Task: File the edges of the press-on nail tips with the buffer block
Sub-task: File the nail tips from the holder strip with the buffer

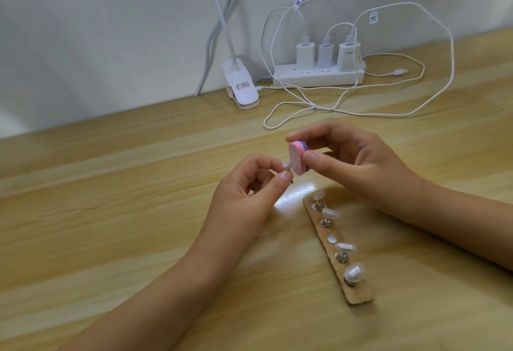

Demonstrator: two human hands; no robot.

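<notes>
Buffer block [381, 158] pinched in right hand [358, 160], touching nail tip [370, 166] pinched by left hand [247, 191] above table [111, 211].

1 wooden strip [358, 296] carries 4 nail tips [330, 212] and 1 bare metal disc [331, 238]. Just past its far end are 2 hands: the left hand [247, 192] pinches 1 more nail tip [370, 166], and the right hand [369, 156] grips 1 buffer block [381, 157]. Well beyond the strip are 1 power strip [319, 77] with 3 chargers [304, 54] and 1 lamp clip [241, 86].
</notes>
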